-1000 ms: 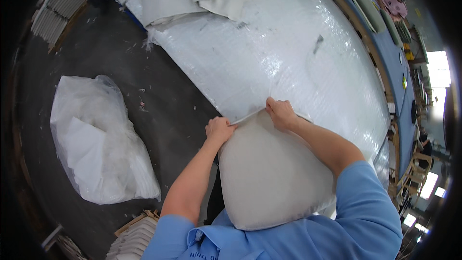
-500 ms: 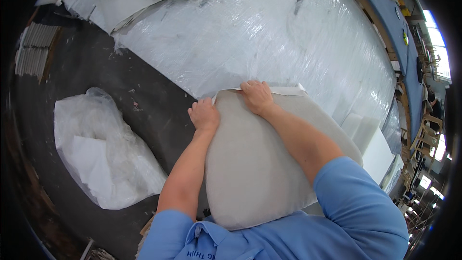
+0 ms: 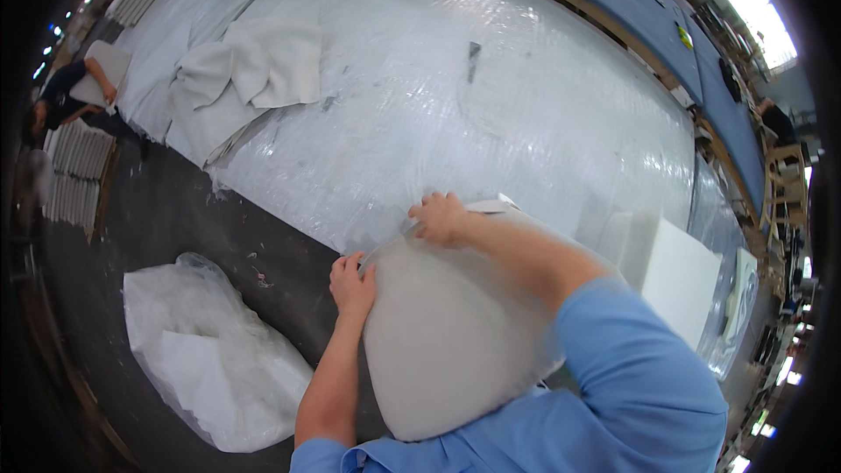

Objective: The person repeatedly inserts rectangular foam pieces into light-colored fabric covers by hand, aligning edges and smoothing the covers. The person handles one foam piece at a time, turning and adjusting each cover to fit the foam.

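Observation:
A large pale grey cushion [image 3: 447, 333] is pressed against my chest, its far end resting on the edge of a big table covered in clear bubble wrap [image 3: 491, 96]. My left hand [image 3: 352, 285] grips the cushion's left top corner. My right hand [image 3: 440, 217] is closed over its top edge, where a thin white seam strip shows. Both sleeves are blue.
A crumpled clear plastic bag [image 3: 210, 359] lies on the dark floor at left. Folded white fabric pieces [image 3: 254, 70] sit on the table's far left. White foam blocks [image 3: 674, 271] stand at right. Another person [image 3: 70, 96] works by stacked white panels [image 3: 74, 175] far left.
The cushion and both hands have moved forward and up onto the table edge. The view has swung to show more of the table and the person at far left.

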### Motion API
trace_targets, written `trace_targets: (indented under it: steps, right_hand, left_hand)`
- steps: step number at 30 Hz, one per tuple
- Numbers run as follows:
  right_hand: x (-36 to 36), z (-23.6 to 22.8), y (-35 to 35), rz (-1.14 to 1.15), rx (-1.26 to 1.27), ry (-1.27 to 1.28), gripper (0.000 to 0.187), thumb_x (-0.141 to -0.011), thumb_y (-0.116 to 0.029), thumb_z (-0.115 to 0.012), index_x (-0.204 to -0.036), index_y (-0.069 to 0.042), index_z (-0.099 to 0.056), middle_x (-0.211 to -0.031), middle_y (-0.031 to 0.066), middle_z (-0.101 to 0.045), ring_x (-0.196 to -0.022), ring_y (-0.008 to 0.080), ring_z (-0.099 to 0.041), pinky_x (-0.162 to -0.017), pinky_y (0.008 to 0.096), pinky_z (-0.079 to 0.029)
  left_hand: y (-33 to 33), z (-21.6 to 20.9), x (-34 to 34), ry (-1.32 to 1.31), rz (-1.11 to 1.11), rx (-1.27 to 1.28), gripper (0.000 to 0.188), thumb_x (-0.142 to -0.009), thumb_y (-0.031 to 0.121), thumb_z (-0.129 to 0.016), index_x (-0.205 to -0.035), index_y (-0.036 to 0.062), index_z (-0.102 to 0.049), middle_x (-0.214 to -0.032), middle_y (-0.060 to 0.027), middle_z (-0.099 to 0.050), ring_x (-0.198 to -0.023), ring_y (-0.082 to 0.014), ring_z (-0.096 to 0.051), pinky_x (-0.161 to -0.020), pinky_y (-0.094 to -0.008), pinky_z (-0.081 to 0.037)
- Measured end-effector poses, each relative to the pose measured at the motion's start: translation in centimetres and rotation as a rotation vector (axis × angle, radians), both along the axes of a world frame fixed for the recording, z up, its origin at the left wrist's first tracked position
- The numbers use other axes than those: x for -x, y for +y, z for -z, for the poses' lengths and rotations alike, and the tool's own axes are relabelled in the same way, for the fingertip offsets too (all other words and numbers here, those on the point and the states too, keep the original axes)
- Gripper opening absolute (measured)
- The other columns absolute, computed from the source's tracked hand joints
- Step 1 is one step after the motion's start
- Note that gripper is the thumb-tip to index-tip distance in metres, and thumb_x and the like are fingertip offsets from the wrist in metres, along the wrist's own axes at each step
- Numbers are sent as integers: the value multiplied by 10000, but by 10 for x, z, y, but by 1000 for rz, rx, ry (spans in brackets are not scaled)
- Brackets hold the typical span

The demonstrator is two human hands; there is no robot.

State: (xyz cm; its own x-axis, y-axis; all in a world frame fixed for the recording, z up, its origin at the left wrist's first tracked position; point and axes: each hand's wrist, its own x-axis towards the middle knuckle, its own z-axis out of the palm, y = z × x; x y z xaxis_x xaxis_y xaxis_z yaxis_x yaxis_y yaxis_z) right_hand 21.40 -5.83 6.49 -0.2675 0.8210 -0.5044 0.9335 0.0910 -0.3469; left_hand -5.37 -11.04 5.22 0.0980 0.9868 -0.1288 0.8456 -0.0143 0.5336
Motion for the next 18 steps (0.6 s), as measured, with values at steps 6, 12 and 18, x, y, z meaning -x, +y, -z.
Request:
trace_targets:
  steps: [6, 12, 18]
  right_hand:
    - [-157, -157, -35, 216, 252, 283, 423, -978, -443, -641, -1211, -108, -751, -1203, 129, -731, -1145, 310, -668, -1011, 430, -508]
    - [-194, -205, -158, 763, 83, 1031, 593, -1089, -511, -468, -1111, 4, -761, -1131, 139, -756, -1123, 259, -676, -1073, 403, -473]
    - [-156, -137, -151, 1155, -133, 1515, 798, -1106, -600, -265, -953, 7, -760, -982, 144, -759, -968, 230, -691, -952, 374, -520]
  left_hand:
    - [-100, -127, 51, -760, -62, 531, 365, -1059, 280, -582, -1222, -20, -713, -1395, -213, -629, -1412, -299, -493, -1183, -430, -350]
    - [-156, -200, 32, -728, -2, -25, 593, -1115, 378, -268, -1144, -40, -687, -1319, -229, -660, -1353, -386, -521, -1191, -499, -332]
    - [-72, -178, 23, -1175, -480, -28, 659, -1114, 517, -272, -981, 7, -668, -1094, -187, -711, -1070, -318, -653, -1027, -468, -484]
